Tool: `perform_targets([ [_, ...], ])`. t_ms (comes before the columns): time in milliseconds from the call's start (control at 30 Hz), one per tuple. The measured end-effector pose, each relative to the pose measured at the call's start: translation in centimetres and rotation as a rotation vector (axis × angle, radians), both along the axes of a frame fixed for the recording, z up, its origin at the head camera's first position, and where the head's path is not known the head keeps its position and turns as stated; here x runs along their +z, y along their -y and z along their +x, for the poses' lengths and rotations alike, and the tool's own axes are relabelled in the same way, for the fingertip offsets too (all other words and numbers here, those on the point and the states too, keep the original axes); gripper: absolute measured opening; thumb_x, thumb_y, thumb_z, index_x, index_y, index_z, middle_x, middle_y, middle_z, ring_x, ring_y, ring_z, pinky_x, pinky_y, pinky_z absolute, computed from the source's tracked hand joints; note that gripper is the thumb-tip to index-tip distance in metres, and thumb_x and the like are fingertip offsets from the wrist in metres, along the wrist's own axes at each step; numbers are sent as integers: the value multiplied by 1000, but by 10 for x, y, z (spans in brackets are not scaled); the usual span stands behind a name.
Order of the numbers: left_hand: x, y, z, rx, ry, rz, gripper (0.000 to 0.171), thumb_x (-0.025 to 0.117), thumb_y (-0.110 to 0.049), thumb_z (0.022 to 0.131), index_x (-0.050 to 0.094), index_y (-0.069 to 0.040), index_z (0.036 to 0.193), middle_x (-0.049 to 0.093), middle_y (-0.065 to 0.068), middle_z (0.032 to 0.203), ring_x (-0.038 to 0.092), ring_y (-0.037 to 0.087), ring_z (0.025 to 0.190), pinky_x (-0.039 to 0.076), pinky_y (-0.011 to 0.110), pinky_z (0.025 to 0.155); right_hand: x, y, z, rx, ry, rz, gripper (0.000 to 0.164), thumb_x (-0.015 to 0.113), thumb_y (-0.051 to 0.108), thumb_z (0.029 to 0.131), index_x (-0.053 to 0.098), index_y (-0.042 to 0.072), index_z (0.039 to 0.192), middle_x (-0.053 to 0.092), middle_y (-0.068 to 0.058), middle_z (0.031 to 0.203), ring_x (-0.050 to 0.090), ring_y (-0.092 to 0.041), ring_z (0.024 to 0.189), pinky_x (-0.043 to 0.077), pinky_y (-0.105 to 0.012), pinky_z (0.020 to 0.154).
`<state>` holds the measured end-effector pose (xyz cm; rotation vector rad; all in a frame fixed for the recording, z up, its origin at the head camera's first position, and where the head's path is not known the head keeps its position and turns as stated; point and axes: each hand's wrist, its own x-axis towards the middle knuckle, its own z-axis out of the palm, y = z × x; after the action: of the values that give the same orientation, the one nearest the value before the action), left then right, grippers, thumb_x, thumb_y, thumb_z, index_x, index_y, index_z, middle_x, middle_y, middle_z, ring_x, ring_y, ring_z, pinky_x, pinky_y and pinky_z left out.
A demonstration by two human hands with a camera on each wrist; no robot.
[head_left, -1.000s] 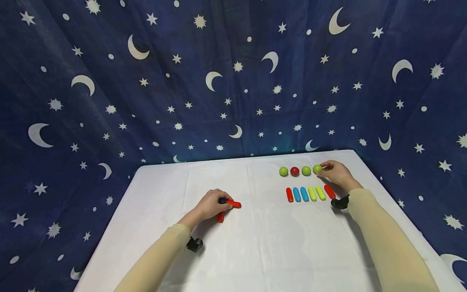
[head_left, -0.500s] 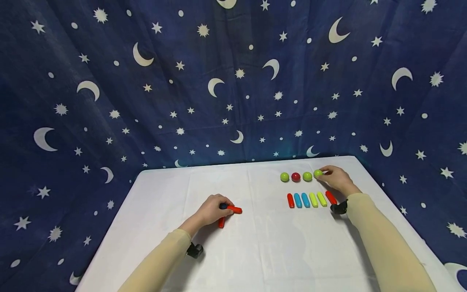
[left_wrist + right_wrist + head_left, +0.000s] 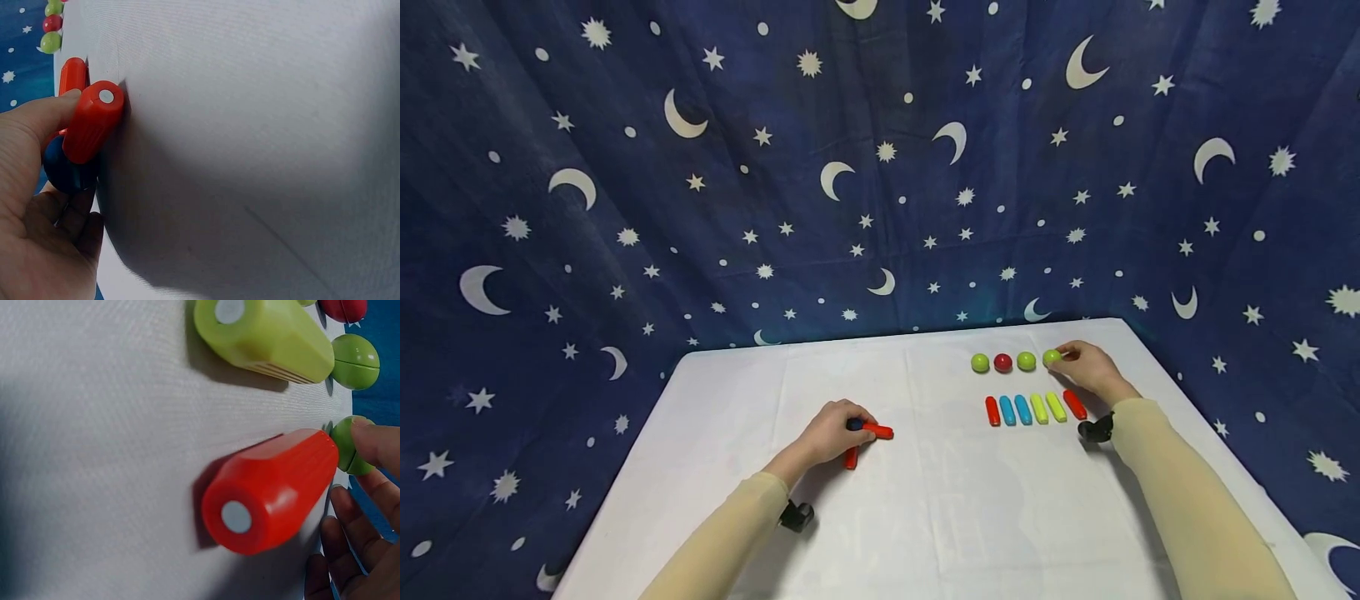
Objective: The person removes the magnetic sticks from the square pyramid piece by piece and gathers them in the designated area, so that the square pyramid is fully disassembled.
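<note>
In the head view my left hand (image 3: 835, 432) holds a dark blue ball (image 3: 854, 424) low over the table, with two red rods touching it. One red rod (image 3: 877, 431) points right; the other red rod (image 3: 852, 458) points toward me. The left wrist view shows my thumb by the rods and my fingers behind the blue ball (image 3: 65, 169). Far right, my right hand (image 3: 1090, 371) pinches a green ball (image 3: 1052, 357) between thumb and finger. A red rod (image 3: 272, 494) with a pale round end lies just in front of that hand.
Left of the pinched ball stand a green ball (image 3: 1026, 361), a red ball (image 3: 1003, 362) and another green ball (image 3: 980, 362). Nearer me lies a row of rods: a red rod (image 3: 992, 411), blue rods (image 3: 1015, 410) and yellow-green rods (image 3: 1047, 407). A starry curtain (image 3: 865, 183) hangs behind the white table (image 3: 1000, 517).
The head view has tilted up a little, so the table sits lower in it. Both hands keep their holds and look nearly still.
</note>
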<state>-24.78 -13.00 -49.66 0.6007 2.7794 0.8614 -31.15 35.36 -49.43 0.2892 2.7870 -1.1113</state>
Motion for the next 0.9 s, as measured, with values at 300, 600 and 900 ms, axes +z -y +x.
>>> perform_targets([
  [300, -1, 0, -1, 6, 4, 4, 16, 78, -28, 93, 76, -22, 107, 65, -2, 109, 53, 23, 106, 44, 42, 93, -1, 1, 1, 1, -5, -9, 63, 68, 30, 97, 46, -6, 143, 48, -31, 134, 48, -43, 114, 41, -58, 106],
  [600, 1, 0, -2, -1, -13, -13, 17, 78, -28, 92, 76, -22, 108, 66, -2, 109, 54, 22, 106, 45, 41, 94, 4, 3, 1, 4, 10, -21, 65, 68, 29, 96, 44, -7, 144, 47, -31, 136, 47, -43, 115, 40, -58, 107],
  [900, 0, 1, -2, -11, -9, -23, 26, 78, -29, 92, 76, -22, 117, 66, -1, 114, 54, 24, 108, 44, 42, 95, 2, -1, 0, 15, 13, -27, 70, 68, 30, 96, 40, -7, 147, 45, -33, 139, 46, -44, 119, 38, -59, 108],
])
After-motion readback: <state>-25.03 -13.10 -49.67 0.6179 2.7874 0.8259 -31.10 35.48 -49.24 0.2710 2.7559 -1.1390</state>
